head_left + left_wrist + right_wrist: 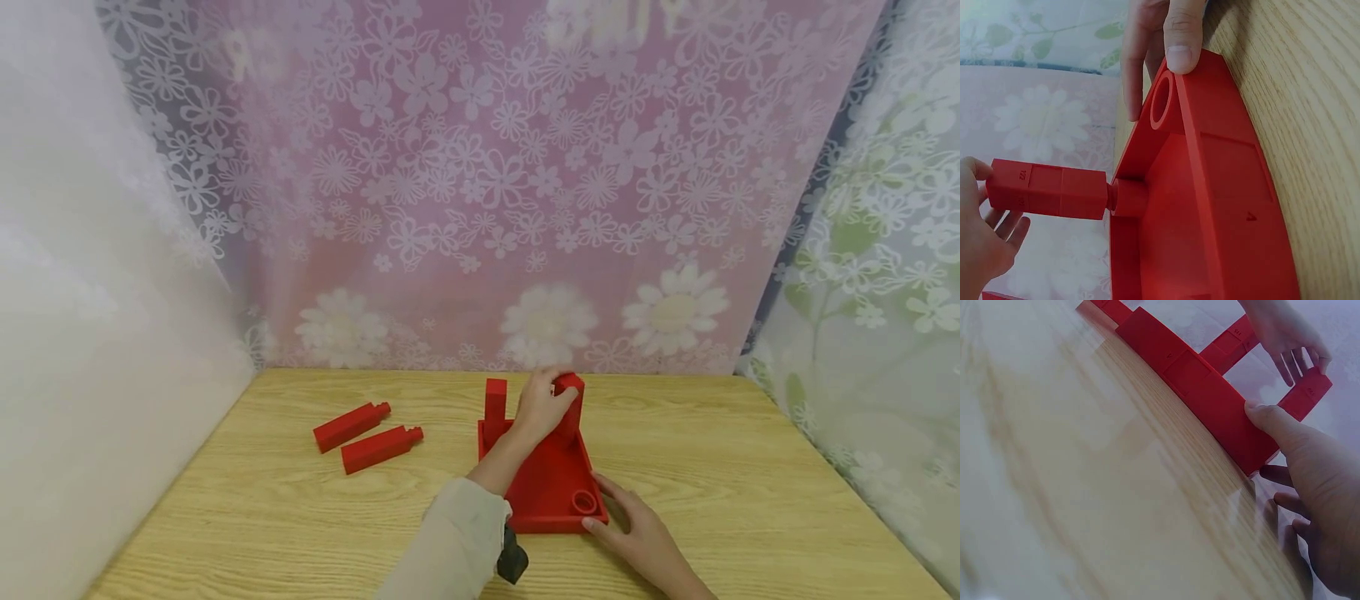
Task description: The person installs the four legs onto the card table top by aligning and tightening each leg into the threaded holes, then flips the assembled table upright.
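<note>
Nearest, a pale sleeve (pixel 452 546) leads to the left hand (pixel 542 410), pinching a red post (pixel 574 417) on the red tray (pixel 540 526), far right (seemingly not fully seated). The right hand (pixel 633 529) grips the near right corner, its socket (pixel 584 511) unfilled. Another post (pixel 496 402) stands far left; two loose posts (pixel 378 451) lie unfitted leftward.

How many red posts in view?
4: two posts lying left of the tray, one standing in its far left corner, one at its far right, held by the left hand. Forearm may hide more.

Pale beige sleeve (pixel 450 546), black wrist piece (pixel 512 557)
</note>
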Demonstrator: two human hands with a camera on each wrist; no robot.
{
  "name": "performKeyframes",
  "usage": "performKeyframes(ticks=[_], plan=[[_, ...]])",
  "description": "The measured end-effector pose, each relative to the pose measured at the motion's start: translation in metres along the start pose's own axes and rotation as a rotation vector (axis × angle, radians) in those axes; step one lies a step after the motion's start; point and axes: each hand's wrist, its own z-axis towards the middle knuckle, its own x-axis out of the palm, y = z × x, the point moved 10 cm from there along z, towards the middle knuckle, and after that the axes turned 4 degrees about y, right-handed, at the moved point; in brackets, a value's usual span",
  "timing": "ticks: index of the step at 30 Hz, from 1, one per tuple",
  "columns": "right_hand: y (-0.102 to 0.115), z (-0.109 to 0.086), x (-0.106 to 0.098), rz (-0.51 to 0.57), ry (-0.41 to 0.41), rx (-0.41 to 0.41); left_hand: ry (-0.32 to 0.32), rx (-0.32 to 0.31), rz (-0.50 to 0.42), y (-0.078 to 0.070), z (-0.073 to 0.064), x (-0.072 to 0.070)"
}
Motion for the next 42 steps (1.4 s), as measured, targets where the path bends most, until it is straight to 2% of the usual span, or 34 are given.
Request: performKeyframes(ticks=[5,11,13,16,20,26,31,36,42], plan=[[-0.001,0.001,0.000,0.002,0.000,-0.009,0.038,0.018,0.136,-0.010,-0.001,0.003],[-0.002,0.002,0.001,0.000,-0.002,-0.008,-0.027,0.004,0.209,-0.012,-0.002,-0.001],[-0.002,0.003,0.002,-0.004,-0.001,-0.002,-0.053,0.003,0.196,-0.012,-0.002,-0.002],[-0.001,0.003,0.002,-0.005,0.004,0.007,-0.088,-0.012,0.106,-0.009,-0.002,-0.005],[0.000,0.002,0.001,-0.012,0.004,0.009,-0.100,-0.034,0.001,-0.003,-0.001,-0.006],[0.000,0.001,0.000,-0.018,-0.006,-0.005,-0.036,-0.011,0.034,-0.005,0.000,-0.003],[0.000,0.001,0.000,-0.011,-0.007,-0.013,-0.012,0.014,0.039,-0.008,0.000,0.001],[0.001,0.001,0.000,-0.009,-0.005,-0.011,-0.018,0.000,0.017,-0.005,-0.001,0.004],[-0.001,0.003,0.001,-0.018,0.002,0.009,-0.075,-0.038,-0.039,0.003,-0.003,0.005]])
